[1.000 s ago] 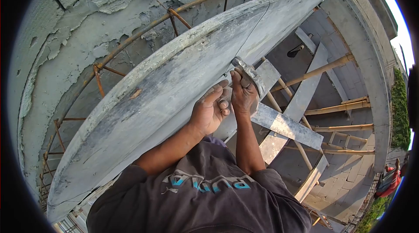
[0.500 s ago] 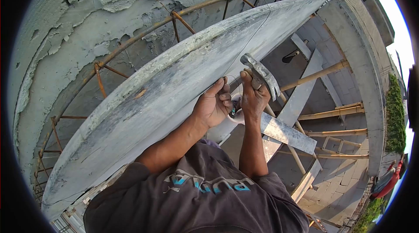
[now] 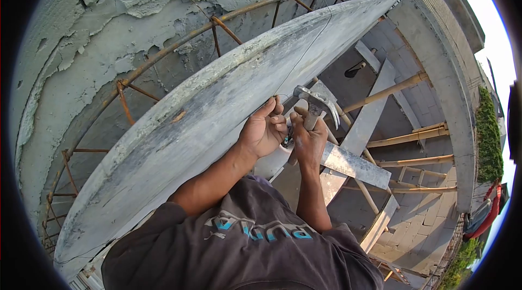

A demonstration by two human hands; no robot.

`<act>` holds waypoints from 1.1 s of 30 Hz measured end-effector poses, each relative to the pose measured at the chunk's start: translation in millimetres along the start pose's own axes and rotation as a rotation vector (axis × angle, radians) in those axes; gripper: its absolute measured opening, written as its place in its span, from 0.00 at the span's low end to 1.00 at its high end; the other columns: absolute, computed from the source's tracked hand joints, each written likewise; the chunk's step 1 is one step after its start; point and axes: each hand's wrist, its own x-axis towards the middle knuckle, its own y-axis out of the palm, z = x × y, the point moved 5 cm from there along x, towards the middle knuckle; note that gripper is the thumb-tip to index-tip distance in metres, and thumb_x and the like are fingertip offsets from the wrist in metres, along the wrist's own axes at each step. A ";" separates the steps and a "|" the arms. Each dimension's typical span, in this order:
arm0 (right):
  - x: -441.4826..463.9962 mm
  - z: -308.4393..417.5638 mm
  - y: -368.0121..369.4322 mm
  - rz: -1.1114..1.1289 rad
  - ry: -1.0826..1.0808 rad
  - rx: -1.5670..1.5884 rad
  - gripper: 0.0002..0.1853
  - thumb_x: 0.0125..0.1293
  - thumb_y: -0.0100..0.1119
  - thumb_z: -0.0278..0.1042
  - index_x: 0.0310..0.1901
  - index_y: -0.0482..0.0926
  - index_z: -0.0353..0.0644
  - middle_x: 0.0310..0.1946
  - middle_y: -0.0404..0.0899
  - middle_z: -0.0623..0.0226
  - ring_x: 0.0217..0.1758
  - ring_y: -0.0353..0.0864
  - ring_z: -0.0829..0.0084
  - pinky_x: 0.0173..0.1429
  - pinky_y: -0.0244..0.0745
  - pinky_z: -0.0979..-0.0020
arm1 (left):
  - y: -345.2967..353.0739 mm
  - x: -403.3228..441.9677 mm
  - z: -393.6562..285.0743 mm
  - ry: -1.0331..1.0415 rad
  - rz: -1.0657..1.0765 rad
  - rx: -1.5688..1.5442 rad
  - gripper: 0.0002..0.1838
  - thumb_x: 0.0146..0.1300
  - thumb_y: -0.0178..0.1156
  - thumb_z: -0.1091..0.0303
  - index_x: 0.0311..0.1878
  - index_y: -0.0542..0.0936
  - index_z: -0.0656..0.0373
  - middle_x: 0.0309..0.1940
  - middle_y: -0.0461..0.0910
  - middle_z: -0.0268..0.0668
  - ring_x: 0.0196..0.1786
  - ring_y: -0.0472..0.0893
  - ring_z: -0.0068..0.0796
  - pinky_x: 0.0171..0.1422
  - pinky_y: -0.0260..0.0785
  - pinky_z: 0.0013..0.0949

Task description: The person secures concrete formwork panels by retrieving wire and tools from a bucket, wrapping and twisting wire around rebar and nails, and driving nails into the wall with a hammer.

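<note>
My right hand is wrapped around a claw hammer just below its head, with the claw pointing to the right. Close beside it, my left hand pinches a thin wire between thumb and forefinger. That wire runs up from my fingertips across the face of a long grey panel and over its edge. My left hand is right by the panel's lower side. Partly hidden behind both hands is a pale bucket with small items in it that I cannot make out.
Behind the panel, a rusty rebar frame follows a rough concrete wall. Bamboo poles and planks cross the space below on the right. A metal sheet strip lies right of my right forearm.
My right hand has tilted and shifted slightly left and down with the hammer, whose handle now shows below the fist. My left hand keeps its pinch. The view has shifted slightly.
</note>
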 end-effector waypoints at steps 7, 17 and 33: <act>12.9 -2.2 19.8 0.015 0.078 0.151 0.11 0.67 0.69 0.34 0.43 0.86 0.34 0.26 0.79 0.75 0.27 0.71 0.85 0.31 0.67 0.77 | 2.9 -0.8 -0.3 -0.034 -0.008 -0.015 0.07 0.73 0.61 0.61 0.49 0.83 0.49 0.36 0.83 0.24 0.32 0.75 0.17 0.36 0.70 0.25; 42.1 8.5 31.2 0.189 0.087 0.394 0.14 0.66 0.70 0.34 0.48 0.84 0.33 0.25 0.78 0.74 0.25 0.72 0.83 0.29 0.67 0.78 | 1.2 -1.0 -1.2 0.004 -0.039 0.040 0.07 0.70 0.65 0.61 0.47 0.82 0.48 0.33 0.81 0.22 0.30 0.75 0.15 0.35 0.70 0.23; 40.2 19.7 50.2 0.028 0.017 0.444 0.11 0.66 0.71 0.35 0.42 0.85 0.35 0.21 0.76 0.77 0.22 0.69 0.86 0.26 0.62 0.79 | 11.5 -1.2 -5.6 0.042 0.009 0.177 0.06 0.70 0.66 0.60 0.42 0.78 0.48 0.31 0.77 0.21 0.29 0.73 0.12 0.33 0.71 0.21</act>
